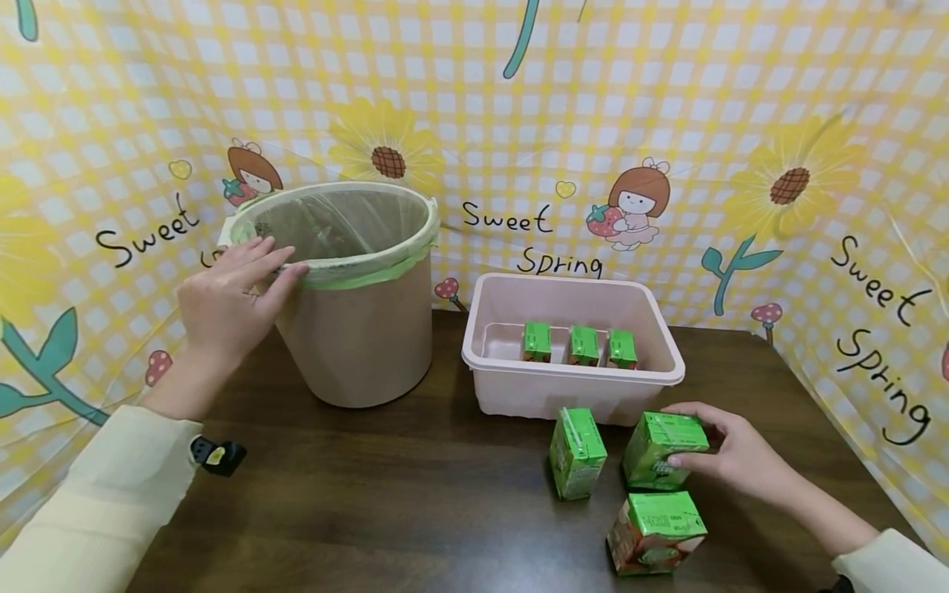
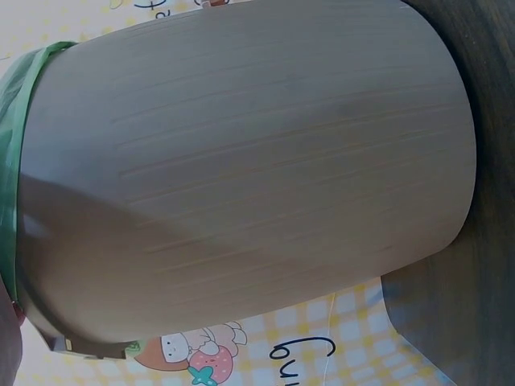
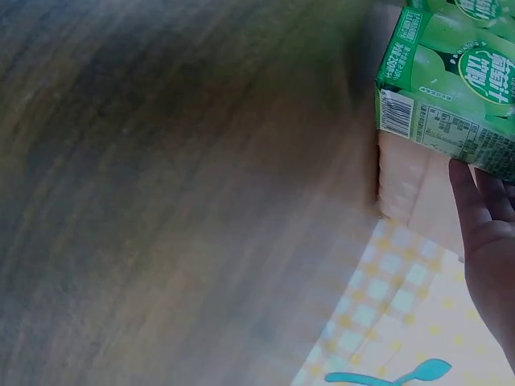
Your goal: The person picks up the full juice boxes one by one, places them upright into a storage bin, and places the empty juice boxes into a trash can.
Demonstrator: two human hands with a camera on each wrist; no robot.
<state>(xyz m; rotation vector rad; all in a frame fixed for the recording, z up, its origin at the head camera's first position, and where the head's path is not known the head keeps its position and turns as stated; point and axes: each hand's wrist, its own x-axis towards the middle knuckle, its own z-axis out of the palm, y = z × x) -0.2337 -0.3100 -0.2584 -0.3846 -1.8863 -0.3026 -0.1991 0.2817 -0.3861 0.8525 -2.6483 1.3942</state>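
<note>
Table [image 1: 356, 494] bears a bin [image 1: 363, 338], whose bag [image 1: 363, 280] folds over the rim, likely so it cannot slip inside. Right of it, a tub [image 1: 534, 397] keeps three small cartons [image 1: 583, 346] together. The left hand [image 1: 230, 292] rests fairly straight-fingered on the bin's rim, perhaps steadying it. The right hand [image 1: 741, 459] pinches a green carton [image 1: 654, 445] just before the tub, thumb opposing fingers, presumably for security; two loose cartons [image 1: 658, 539] stand near.

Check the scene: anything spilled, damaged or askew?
Nothing stands out. No spill shows on the table; the carton in the right hand looks undamaged where visible; the green liner folds over the top of the bin.
</note>
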